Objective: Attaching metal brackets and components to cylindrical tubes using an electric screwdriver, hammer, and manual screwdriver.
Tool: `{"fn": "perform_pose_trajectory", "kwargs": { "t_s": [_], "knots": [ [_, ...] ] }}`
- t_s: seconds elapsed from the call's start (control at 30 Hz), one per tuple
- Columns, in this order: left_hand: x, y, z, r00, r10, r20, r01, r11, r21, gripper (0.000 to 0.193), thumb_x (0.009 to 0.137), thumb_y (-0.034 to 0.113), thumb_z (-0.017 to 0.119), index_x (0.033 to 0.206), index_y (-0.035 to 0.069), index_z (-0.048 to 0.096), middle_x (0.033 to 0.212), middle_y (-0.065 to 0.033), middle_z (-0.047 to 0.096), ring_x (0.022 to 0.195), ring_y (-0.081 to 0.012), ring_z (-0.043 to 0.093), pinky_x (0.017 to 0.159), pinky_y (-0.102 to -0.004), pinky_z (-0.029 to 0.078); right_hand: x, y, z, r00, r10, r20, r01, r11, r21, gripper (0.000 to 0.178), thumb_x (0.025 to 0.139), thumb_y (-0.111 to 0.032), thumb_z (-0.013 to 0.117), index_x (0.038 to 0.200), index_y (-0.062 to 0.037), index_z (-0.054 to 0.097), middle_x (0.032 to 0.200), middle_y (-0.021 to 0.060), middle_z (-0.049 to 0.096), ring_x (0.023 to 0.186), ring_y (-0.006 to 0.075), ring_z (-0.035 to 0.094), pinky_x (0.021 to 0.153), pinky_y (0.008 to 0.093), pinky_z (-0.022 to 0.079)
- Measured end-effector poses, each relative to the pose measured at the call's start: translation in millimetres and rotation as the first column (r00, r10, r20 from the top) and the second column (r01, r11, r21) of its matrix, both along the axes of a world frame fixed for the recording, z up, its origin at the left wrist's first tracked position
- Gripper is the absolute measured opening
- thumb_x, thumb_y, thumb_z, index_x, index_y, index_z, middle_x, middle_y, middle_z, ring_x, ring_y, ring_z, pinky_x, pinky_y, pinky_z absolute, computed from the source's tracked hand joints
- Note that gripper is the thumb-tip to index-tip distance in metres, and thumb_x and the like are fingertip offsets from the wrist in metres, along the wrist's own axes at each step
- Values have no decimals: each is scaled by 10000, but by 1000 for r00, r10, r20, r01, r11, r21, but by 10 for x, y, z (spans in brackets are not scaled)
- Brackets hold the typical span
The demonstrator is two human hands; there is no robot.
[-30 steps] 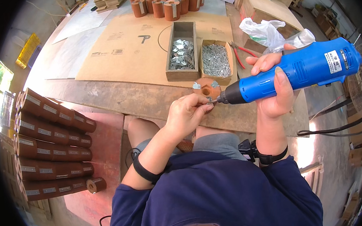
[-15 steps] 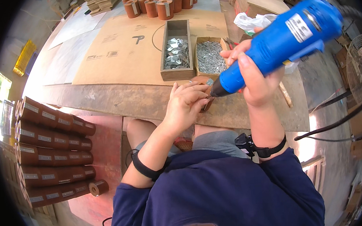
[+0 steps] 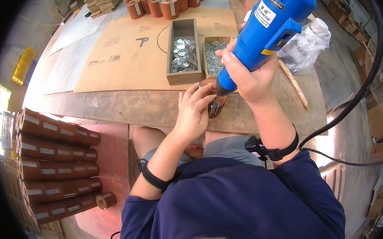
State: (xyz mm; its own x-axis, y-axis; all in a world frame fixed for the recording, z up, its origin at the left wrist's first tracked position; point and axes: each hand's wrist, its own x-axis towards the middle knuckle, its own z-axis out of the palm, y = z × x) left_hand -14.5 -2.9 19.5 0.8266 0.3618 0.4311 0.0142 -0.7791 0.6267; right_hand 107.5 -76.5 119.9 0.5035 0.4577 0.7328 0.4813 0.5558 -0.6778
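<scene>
One blue plastic power screwdriver (image 3: 269,25), tilted.

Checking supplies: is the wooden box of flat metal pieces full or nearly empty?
Partly filled. In the wooden box, silvery pieces cover the middle and near end, while bare bottom shows at the far end.

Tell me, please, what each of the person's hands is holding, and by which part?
The right hand grips the blue corded electric screwdriver around its lower barrel; the left hand steadies the small brown cylindrical piece from the side.

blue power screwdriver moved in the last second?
Yes. The blue screwdriver tipped from lying sideways to steeply upright, its tip staying at the brown roll by the wooden trays.
</scene>
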Motion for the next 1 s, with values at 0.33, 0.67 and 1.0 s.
{"fn": "perform_pose_trajectory", "kwargs": {
  "t_s": [0.33,0.67,1.0],
  "knots": [
    [23,-25,32,999,38,24,-39,999,33,291,712,151,614,992,78,574,1251,-92,425,1185,-376,318,943,-581,202,25,90,-19,1000,-20,7,20,997,-70,192,710,16,578,889,30,512,713,53,551,630,124,558,619,274,492],
    [176,-65,-121,999,50,-17,-53,982,-181,446,560,201,763,891,33,515,1259,-250,330,1150,-416,346,921,-456,335,-55,130,46,995,-80,66,88,988,-126,88,688,17,603,743,0,537,658,35,559,567,91,534,533,234,444],
    [205,-40,-198,995,88,56,-82,991,-106,508,564,65,754,1019,9,536,1133,-141,411,696,-202,553,588,-294,487,-39,171,7,996,-61,-64,49,983,-177,348,629,-71,641,931,-7,480,764,54,543,654,125,529,593,257,449]
  ]
}}
